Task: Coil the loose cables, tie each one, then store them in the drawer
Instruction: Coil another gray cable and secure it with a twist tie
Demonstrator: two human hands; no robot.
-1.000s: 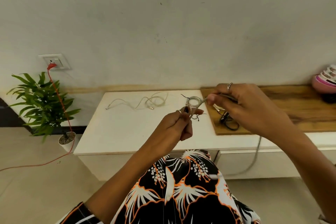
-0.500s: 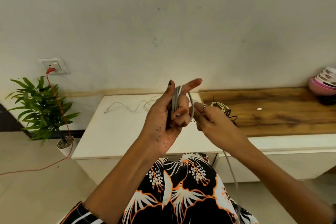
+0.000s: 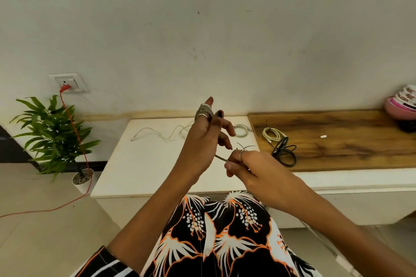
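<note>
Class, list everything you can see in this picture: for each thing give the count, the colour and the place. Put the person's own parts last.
grey cable: one, grey, wound round left fingers, free end in right hand
loose white cable: one, white, on the white cabinet top
coiled white cables: two, white and cream, one on cabinet, one on wooden board
black cable: one, black, on wooden board
potted plant: one, green, floor at left
red cord: one, red, from the wall socket to floor
bowls: stack, pink, far right
left hand: raised
right hand: pinching cable
</note>
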